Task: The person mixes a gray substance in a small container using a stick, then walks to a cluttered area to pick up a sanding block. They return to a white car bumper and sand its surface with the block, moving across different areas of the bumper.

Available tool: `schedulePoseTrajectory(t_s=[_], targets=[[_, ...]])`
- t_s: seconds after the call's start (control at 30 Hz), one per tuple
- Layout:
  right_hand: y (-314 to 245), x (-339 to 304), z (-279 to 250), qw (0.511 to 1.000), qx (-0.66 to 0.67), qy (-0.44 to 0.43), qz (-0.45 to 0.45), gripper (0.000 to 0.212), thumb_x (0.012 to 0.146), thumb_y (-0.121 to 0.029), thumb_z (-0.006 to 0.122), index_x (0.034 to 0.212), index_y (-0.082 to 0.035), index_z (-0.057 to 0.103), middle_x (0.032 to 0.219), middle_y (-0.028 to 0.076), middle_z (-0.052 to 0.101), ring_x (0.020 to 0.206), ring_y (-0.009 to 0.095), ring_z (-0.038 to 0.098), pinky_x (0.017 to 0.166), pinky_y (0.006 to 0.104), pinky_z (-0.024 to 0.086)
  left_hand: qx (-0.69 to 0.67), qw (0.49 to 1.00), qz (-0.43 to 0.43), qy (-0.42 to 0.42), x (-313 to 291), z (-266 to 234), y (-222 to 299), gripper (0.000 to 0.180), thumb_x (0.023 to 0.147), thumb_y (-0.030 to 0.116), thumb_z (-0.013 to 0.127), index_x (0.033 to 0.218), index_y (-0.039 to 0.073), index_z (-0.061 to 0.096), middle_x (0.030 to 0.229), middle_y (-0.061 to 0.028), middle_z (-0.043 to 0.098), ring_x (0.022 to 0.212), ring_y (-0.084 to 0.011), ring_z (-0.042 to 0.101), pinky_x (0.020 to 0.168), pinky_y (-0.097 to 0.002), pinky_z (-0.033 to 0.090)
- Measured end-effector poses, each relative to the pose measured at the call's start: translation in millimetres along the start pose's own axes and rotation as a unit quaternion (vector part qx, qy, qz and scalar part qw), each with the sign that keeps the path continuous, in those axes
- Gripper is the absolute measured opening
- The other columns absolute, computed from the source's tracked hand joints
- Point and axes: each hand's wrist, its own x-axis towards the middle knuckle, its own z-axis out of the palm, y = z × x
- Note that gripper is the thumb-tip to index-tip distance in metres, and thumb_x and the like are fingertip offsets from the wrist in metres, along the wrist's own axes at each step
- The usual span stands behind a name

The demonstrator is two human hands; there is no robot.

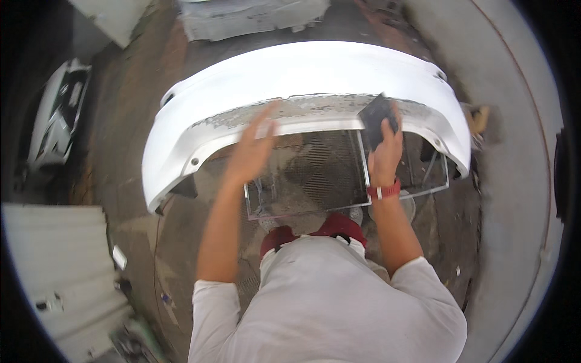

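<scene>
A white car bumper point(302, 66) curves across the view in front of me, with a rough, grey, patchy strip along its near edge. My right hand point(387, 145) grips a dark, flat, square piece of sandpaper point(376, 115), held by the strip's right part; whether it touches the bumper I cannot tell. Smeared by motion, my left hand point(253, 145) has its fingers stretched out over the strip's left part and holds nothing that I can see.
Under the bumper stands a metal frame stand point(367, 169), with a round bucket point(407, 209) by my right forearm. Another car part point(60, 115) lies at far left, a pale ribbed panel point(60, 260) below it. A covered white block point(254, 18) stands beyond; a wall point(514, 151) runs along the right.
</scene>
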Motion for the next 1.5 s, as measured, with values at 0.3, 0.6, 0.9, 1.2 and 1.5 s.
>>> schedulePoseTrajectory(t_s=[0.3,0.6,0.9,1.2,1.5], targets=[[106,62,121,0.741,-0.597,0.185,-0.246,0.085,0.105,-0.033,0.062,0.17,0.006,0.022,0.177,0.032,0.022,0.164,0.053,0.016,0.132,0.0705,0.008,0.162,0.979,0.104,0.06,148,-92,-26,0.058,0.115,0.051,0.047,0.156,0.011,0.059,0.16,-0.0203,0.056,0.152,-0.0389,0.046,0.126,-0.0508,0.035],[136,47,136,0.837,-0.412,0.292,-0.211,0.082,0.113,-0.022,0.051,0.171,0.008,0.002,0.177,0.038,0.001,0.165,0.057,0.002,0.134,0.0646,0.006,0.333,0.926,0.175,0.02,210,-4,-81,0.06,0.117,0.049,0.039,0.171,0.023,0.035,0.179,-0.0192,0.026,0.165,-0.0459,0.02,0.129,-0.074,0.007],[135,29,145,0.873,-0.372,0.298,-0.103,0.082,0.116,-0.027,0.044,0.169,0.013,-0.004,0.178,0.037,-0.004,0.167,0.051,-0.001,0.135,0.06,0.0,0.399,0.899,0.182,0.0,203,-7,-70,0.065,0.114,0.048,0.047,0.173,0.023,0.031,0.181,-0.0179,0.022,0.167,-0.0455,0.014,0.128,-0.0775,0.003],[41,161,-56,0.873,-0.26,0.408,-0.064,0.079,0.118,-0.037,0.039,0.167,0.017,0.008,0.176,0.039,0.006,0.167,0.049,0.007,0.137,0.0551,0.008,0.409,0.894,0.177,-0.056,196,-3,-64,0.057,0.115,0.053,0.043,0.167,0.03,0.043,0.183,-0.0103,0.02,0.169,-0.0406,0.009,0.125,-0.0803,-0.003],[46,178,-78,0.871,-0.27,0.403,-0.08,0.08,0.117,-0.034,0.042,0.166,0.018,0.007,0.176,0.04,0.003,0.166,0.052,0.005,0.138,0.0528,0.007,0.398,0.898,0.176,-0.067,186,-3,-49,0.043,0.115,0.046,0.046,0.146,0.029,0.071,0.181,-0.0066,0.028,0.168,-0.0439,0.009,0.123,-0.0826,-0.004]])
